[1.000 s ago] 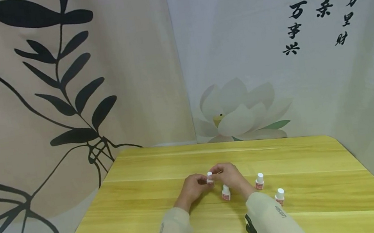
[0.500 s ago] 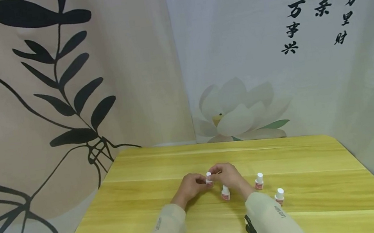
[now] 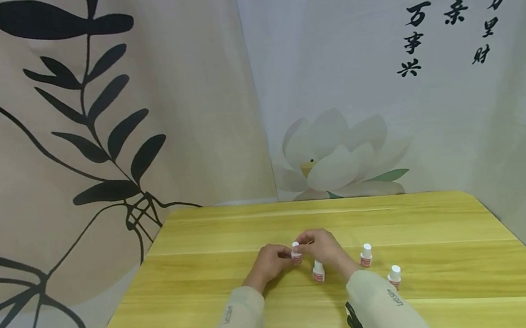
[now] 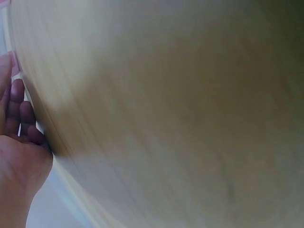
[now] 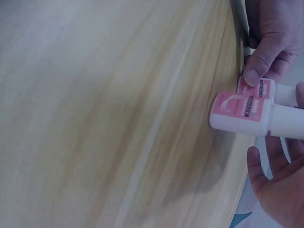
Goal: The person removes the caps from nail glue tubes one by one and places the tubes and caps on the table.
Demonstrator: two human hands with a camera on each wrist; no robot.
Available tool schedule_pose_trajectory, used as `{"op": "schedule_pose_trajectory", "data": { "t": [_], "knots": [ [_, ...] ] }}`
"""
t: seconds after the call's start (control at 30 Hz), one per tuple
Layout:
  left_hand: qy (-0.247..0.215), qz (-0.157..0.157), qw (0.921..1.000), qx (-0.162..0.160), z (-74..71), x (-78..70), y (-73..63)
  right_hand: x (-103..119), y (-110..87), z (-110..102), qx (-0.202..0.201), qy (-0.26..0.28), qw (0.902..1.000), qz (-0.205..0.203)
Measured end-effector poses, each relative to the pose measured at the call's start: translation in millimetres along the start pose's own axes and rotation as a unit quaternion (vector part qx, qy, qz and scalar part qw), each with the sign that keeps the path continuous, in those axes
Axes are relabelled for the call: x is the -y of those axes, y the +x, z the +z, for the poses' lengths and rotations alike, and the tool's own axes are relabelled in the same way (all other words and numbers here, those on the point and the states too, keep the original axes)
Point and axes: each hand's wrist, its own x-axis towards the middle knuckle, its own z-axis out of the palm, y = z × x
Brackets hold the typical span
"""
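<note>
A small white bottle (image 3: 297, 257) with a pink label and a white cap stands between the two hands in the head view. The left hand (image 3: 270, 263) grips its body, and in the right wrist view the left thumb (image 5: 253, 77) presses on the label. The right hand (image 3: 322, 247) pinches the cap from the other side. A second, matching bottle (image 3: 318, 273) stands upright just in front of the right hand; it partly covers the held one in the right wrist view. The left wrist view catches the left hand (image 4: 21, 156) at its edge, the bottle mostly cut off.
Two more such bottles stand upright to the right: one bottle (image 3: 365, 256) beyond the right wrist, another bottle (image 3: 394, 275) beside the right sleeve. The wooden table (image 3: 200, 294) meets a printed cloth backdrop (image 3: 206, 110) at its far edge.
The hands keep the same hold on the bottle. The view shifts slightly; the left forearm has moved a little, and the standing bottles stay in place.
</note>
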Motion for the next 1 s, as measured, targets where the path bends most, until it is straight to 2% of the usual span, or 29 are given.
{"op": "schedule_pose_trajectory", "data": {
  "t": [1.0],
  "knots": [
    [0.005,-0.013,0.9999,0.003,0.7,0.9,4.5,-4.0,2.2,-3.9,0.014,0.013,0.9998,-0.002]
  ]
}}
